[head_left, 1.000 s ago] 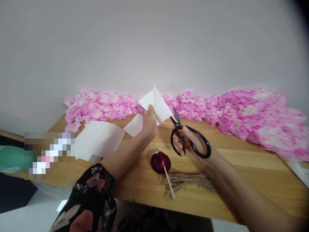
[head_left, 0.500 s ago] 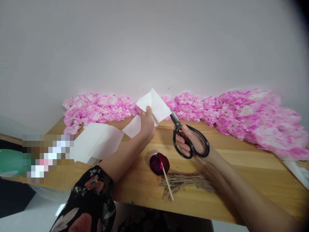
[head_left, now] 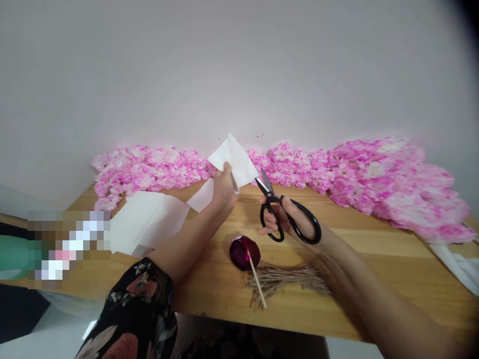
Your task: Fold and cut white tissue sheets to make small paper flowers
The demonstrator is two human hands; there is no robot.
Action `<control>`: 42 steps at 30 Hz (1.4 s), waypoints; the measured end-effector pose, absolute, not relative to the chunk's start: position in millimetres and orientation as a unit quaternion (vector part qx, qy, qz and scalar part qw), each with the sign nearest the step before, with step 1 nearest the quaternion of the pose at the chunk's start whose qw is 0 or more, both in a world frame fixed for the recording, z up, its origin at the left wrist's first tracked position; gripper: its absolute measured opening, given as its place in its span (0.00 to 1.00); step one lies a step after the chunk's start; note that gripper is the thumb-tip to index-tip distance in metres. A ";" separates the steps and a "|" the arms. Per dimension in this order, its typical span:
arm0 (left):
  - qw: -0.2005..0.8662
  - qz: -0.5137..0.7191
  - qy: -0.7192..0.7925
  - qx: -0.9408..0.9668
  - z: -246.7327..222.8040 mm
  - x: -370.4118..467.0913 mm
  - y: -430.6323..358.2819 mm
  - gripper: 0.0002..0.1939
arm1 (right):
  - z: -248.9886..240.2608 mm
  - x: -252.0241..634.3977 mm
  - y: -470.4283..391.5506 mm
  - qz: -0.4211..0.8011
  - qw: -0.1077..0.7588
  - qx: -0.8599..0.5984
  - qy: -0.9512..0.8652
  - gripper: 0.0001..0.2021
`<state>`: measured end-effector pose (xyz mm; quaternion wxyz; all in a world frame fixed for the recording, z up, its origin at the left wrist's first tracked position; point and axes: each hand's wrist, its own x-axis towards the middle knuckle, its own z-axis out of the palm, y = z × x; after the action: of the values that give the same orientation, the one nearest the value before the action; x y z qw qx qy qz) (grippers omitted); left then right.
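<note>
My left hand (head_left: pixel 223 187) pinches a folded piece of white paper (head_left: pixel 235 157) above the table, thumb on the near face. Black-handled scissors (head_left: pixel 275 197) sit in my right hand (head_left: pixel 286 217), with fingers through the loops. Their blades are spread, and one blade tip is at the paper's right corner; whether it touches I cannot tell. Below my hands stands a small bowl of dark magenta liquid (head_left: pixel 239 254) with a thin wooden stick (head_left: pixel 258 284) leaning out of it. A bundle of thin brown twigs (head_left: pixel 295 279) lies beside the bowl.
Pink and white artificial flowers (head_left: pixel 392 179) run along the table's back edge by the wall. More white paper (head_left: pixel 149 217) lies at the left, near a blurred-out patch and a green object (head_left: pixel 17 257). White cloth or paper (head_left: pixel 460 269) lies at the right edge of the wooden table (head_left: pixel 209 299).
The scissor blades have opened from nearly closed to spread apart. My left hand and the paper appear slightly further left, along with the whole view.
</note>
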<state>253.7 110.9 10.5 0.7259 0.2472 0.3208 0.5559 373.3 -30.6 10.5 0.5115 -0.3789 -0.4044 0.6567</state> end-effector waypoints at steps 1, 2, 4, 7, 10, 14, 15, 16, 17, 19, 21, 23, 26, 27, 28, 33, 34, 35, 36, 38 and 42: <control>0.729 0.556 0.315 0.245 11.1 253.6 111.0 0.07 | 10.5 373.6 -31.1 0.655 0.509 -0.380 -0.409 0.26; 0.729 0.558 0.311 0.244 11.5 253.7 111.2 0.07 | 10.7 373.9 -31.5 0.655 0.507 -0.380 -0.412 0.25; 0.738 0.551 0.308 0.240 11.4 253.9 111.3 0.06 | 11.6 374.6 -32.1 0.656 0.503 -0.381 -0.415 0.25; 0.747 0.540 0.307 0.238 10.7 254.5 110.4 0.07 | 12.9 375.4 -32.3 0.653 0.496 -0.386 -0.422 0.26; 0.744 0.541 0.302 0.251 10.5 255.3 108.0 0.08 | 13.1 375.8 -31.6 0.643 0.496 -0.396 -0.428 0.27; 0.741 0.542 0.298 0.261 11.1 255.4 106.5 0.08 | 13.6 376.2 -30.1 0.641 0.502 -0.403 -0.418 0.28; 0.742 0.541 0.298 0.261 11.2 255.1 107.0 0.08 | 14.2 376.2 -30.1 0.644 0.501 -0.401 -0.416 0.28; 0.742 0.541 0.299 0.259 11.4 254.6 107.7 0.09 | 14.8 376.3 -30.3 0.647 0.500 -0.399 -0.415 0.28; 0.741 0.543 0.299 0.257 11.6 254.1 108.5 0.08 | 15.4 376.3 -30.6 0.649 0.500 -0.396 -0.415 0.27; 0.741 0.547 0.297 0.250 12.1 253.3 110.1 0.07 | 16.1 376.5 -31.6 0.650 0.500 -0.389 -0.420 0.27; 0.744 0.547 0.297 0.241 12.4 252.9 111.4 0.07 | 15.8 376.7 -32.3 0.650 0.496 -0.387 -0.426 0.26; 0.750 0.543 0.297 0.233 12.1 252.9 112.5 0.07 | 14.8 377.1 -32.3 0.649 0.496 -0.390 -0.426 0.26; 0.762 0.535 0.291 0.220 9.9 253.2 114.2 0.07 | 14.3 378.2 -31.1 0.642 0.511 -0.396 -0.413 0.27; 0.768 0.530 0.289 0.216 8.8 253.3 114.7 0.07 | 14.8 378.5 -30.7 0.639 0.518 -0.398 -0.408 0.27; 0.773 0.525 0.286 0.213 7.9 253.5 115.2 0.07 | 15.6 378.8 -30.4 0.636 0.523 -0.399 -0.404 0.27; 0.792 0.509 0.270 0.202 5.4 254.1 115.9 0.07 | 19.9 378.9 -29.8 0.640 0.523 -0.400 -0.396 0.27; 0.793 0.508 0.269 0.203 5.3 254.2 115.9 0.08 | 20.0 378.8 -29.7 0.641 0.522 -0.400 -0.396 0.28; 0.792 0.508 0.270 0.204 5.2 254.3 115.9 0.08 | 19.6 378.8 -29.6 0.643 0.519 -0.401 -0.395 0.28; 0.791 0.507 0.271 0.207 5.2 254.3 116.0 0.08 | 18.9 378.8 -29.5 0.645 0.517 -0.401 -0.396 0.28; 0.789 0.507 0.275 0.210 5.3 254.3 116.2 0.08 | 16.8 379.2 -29.3 0.648 0.510 -0.398 -0.401 0.29; 0.784 0.515 0.280 0.206 6.9 253.6 116.6 0.08 | 13.3 380.4 -30.2 0.652 0.508 -0.386 -0.410 0.27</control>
<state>253.6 116.6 6.9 0.7837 0.2061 0.2796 0.5149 380.4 -30.2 13.3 0.5081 -0.3856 -0.4100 0.6519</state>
